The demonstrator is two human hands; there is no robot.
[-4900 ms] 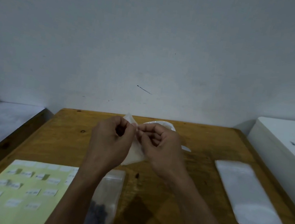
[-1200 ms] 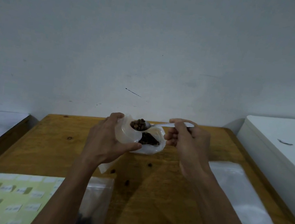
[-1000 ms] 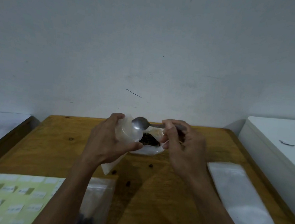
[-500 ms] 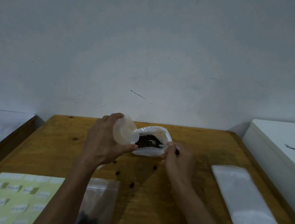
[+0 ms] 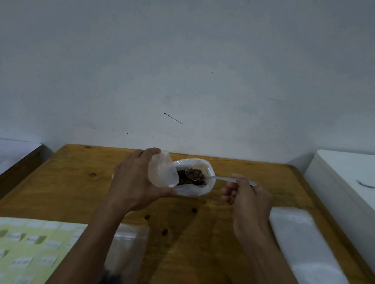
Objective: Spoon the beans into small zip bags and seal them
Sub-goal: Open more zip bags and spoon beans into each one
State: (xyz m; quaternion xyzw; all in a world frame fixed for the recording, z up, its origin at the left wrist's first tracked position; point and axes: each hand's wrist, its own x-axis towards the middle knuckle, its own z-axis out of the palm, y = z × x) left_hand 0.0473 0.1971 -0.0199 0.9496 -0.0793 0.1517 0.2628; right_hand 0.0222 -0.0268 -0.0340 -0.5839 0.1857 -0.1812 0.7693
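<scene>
- Near edge, lower left of frame: label sheet flat on the bench, and a filled zip bag with dark beans beside it under your left forearm. No change there.
- Lower right: stack of empty zip bags lies flat, untouched.
- Mid-frame: a few stray beans loose on the wood.
- Your right hand has come back up from half a second ago; its grip is pinched round the handle of the spoon, held level.
- The spoon bowl now carries a fresh load of beans, over the white bean sack.
- Your left hand still grips the small bag, mouth open toward the spoon.
- Means: second scoop is ready, next likely tip it into the bag; sealing not yet due.
</scene>
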